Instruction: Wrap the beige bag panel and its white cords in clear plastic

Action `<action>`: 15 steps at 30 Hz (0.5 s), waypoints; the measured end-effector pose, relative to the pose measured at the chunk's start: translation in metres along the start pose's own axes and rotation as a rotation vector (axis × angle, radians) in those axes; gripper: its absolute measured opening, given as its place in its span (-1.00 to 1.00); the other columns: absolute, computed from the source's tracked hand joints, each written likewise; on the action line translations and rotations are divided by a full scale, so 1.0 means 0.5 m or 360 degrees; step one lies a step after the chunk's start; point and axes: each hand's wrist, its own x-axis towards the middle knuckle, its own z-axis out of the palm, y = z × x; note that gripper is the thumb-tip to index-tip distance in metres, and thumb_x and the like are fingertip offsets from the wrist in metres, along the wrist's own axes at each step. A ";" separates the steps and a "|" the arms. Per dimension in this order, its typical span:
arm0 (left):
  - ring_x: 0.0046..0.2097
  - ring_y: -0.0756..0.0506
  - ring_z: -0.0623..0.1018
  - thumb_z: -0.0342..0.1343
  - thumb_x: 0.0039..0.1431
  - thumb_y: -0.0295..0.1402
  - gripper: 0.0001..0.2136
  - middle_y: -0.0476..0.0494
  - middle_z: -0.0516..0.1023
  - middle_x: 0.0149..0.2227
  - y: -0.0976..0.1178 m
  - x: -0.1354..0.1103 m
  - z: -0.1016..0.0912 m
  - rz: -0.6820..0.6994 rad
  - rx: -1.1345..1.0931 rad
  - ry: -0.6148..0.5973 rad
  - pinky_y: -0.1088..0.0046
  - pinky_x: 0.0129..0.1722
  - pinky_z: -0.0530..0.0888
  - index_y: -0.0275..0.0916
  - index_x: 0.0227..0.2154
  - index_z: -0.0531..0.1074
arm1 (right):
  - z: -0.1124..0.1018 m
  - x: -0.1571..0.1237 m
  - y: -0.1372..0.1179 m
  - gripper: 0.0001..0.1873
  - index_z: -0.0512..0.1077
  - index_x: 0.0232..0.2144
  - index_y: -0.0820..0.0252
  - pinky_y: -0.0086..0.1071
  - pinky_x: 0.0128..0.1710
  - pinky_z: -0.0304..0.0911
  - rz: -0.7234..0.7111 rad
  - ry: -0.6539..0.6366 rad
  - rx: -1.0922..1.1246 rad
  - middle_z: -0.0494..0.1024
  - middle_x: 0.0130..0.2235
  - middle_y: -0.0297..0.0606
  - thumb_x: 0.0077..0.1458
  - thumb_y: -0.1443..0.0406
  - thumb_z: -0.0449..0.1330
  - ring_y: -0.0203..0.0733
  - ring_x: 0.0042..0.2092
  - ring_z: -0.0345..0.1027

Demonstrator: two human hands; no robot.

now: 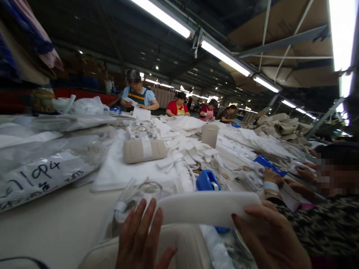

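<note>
A long white padded strip point(207, 207), slightly curved along its top, spans the space between my hands. My right hand point(269, 231) grips its right end between thumb and fingers. At its left end, my left hand point(141, 231) has its fingers stretched out and apart, the fingertips beside the strip; whether they touch it I cannot tell. Beneath both hands lies a beige cushioned piece point(182, 244) with stitched seams, partly covered by my left hand. Just behind the strip stands a blue tape dispenser point(208, 180), its lower part hidden.
A beige bundle point(131, 151) wrapped with a white band rests on white sheets ahead. Marked plastic bags point(53, 164) crowd the left. A co-worker's hand point(272, 177) works at the right near a second blue dispenser point(266, 163). Several people stand along the far side.
</note>
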 end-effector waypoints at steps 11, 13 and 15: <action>-0.46 -0.05 0.52 0.07 0.12 0.00 -0.56 -0.24 0.57 -0.44 0.155 0.043 -0.069 -0.2333 -0.2622 -0.1311 0.52 -0.45 0.43 -0.38 -0.32 0.47 | -0.005 -0.093 -0.029 -0.39 0.31 0.05 0.06 -0.27 -0.23 0.37 0.1288 -0.0276 0.1116 0.49 -0.16 -0.19 -0.05 0.06 0.30 -0.11 -0.17 0.41; -0.46 -0.05 0.53 0.23 -0.02 -0.04 -0.53 -0.24 0.58 -0.39 0.167 0.048 -0.074 -0.2509 -0.2914 -0.1263 0.52 -0.47 0.43 -0.38 -0.22 0.45 | 0.008 -0.116 -0.027 -0.42 0.37 -0.03 0.12 -0.32 -0.23 0.33 0.1573 -0.0353 0.1205 0.51 -0.21 -0.22 -0.10 0.06 0.33 -0.13 -0.19 0.41; -0.48 -0.05 0.53 0.29 -0.10 -0.06 -0.48 -0.24 0.58 -0.39 0.178 0.043 -0.071 -0.2595 -0.3022 -0.1286 0.53 -0.50 0.43 -0.39 -0.19 0.44 | 0.013 -0.130 -0.034 -0.47 0.41 -0.09 0.17 -0.39 -0.30 0.30 0.1778 -0.0458 0.1486 0.54 -0.26 -0.24 -0.08 0.03 0.31 -0.19 -0.25 0.41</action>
